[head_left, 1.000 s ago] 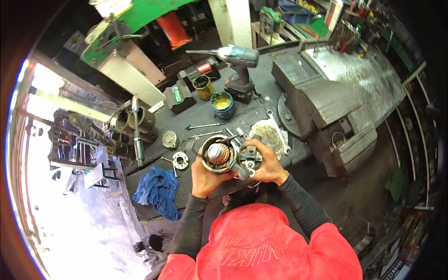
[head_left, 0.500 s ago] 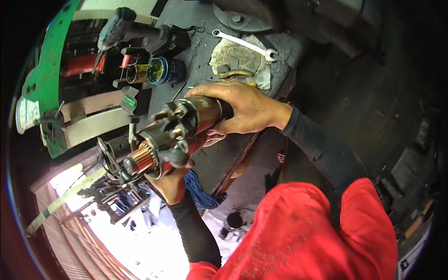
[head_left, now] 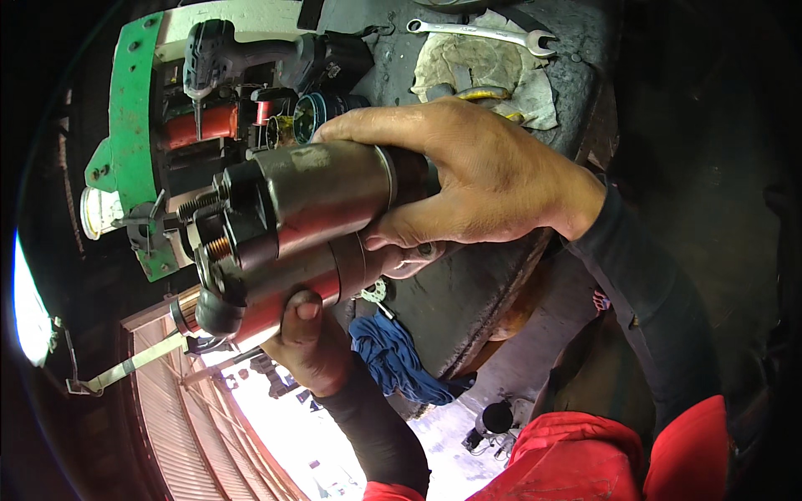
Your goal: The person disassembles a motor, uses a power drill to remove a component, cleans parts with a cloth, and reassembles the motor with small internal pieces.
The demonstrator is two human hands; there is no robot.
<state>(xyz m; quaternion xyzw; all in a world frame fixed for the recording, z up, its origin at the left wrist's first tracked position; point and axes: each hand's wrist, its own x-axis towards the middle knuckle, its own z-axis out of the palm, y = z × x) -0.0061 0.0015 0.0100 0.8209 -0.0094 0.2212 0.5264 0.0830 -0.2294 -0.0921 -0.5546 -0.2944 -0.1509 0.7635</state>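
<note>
A starter motor (head_left: pixel 305 271) with its solenoid cylinder (head_left: pixel 326 196) alongside is held up in both hands, tilted with its terminal end to the left. My right hand (head_left: pixel 501 171) is closed round the right end of the solenoid, thumb below and fingers over the top. From beneath, my left hand (head_left: pixel 317 346) grips the motor body, its thumb pressed on the near side and the other fingers hidden behind. Threaded studs (head_left: pixel 219 249) and a dark rubber boot (head_left: pixel 219 314) stick out at the left end. Both sleeves are dark.
On the dark bench (head_left: pixel 393 58) lie a cordless drill (head_left: pixel 251 58), a combination wrench (head_left: pixel 484 33) on a stained cloth (head_left: pixel 459 67), and an open tub (head_left: pixel 322 113). A blue rag (head_left: pixel 397 355) hangs near the bench edge. A green metal frame (head_left: pixel 134 100) stands at left.
The starter motor has turned and come closer, so its cylinder sides show and the copper-coloured end has swung largely out of view. Both hands keep hold. The view has shifted.
</note>
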